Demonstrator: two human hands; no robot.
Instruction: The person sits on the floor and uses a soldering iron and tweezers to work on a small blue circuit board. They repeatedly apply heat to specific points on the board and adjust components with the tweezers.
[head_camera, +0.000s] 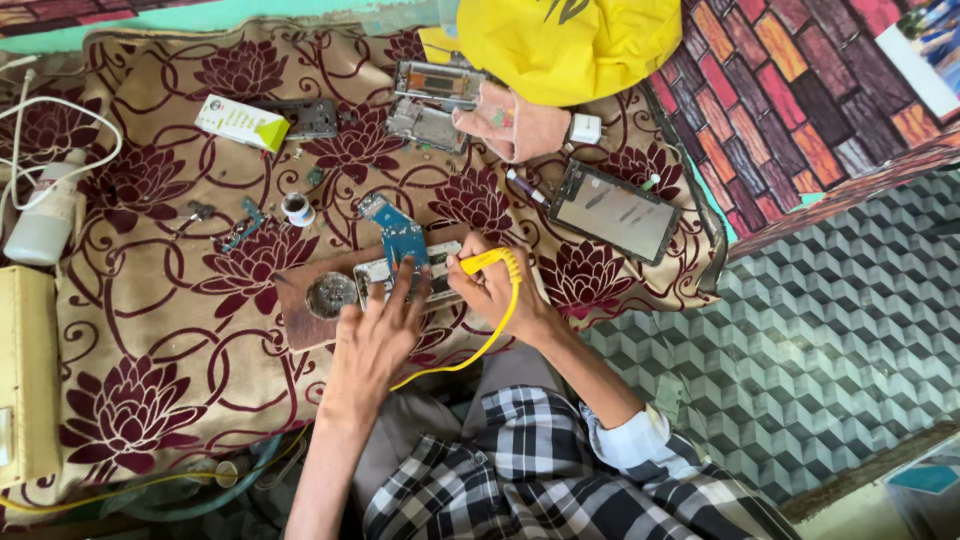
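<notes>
My right hand (495, 290) grips a yellow soldering iron (483, 262) by its handle, tip pointing left toward a blue circuit board (400, 233). The iron's yellow cord (480, 345) trails down toward my lap. Spread fingers of my left hand (377, 335) press on a phone frame (375, 272) where the blue board sits. Both rest on a brown wooden block (300, 300) with a round metal tin (331, 294) set in it.
A floral cloth (150, 330) covers the work surface. On it lie a phone with a dark screen (615, 212), opened phone bodies (432, 105), a white and green box (241, 123), a small white pot (296, 208), a white bottle (45, 215) and a yellow bag (570, 40).
</notes>
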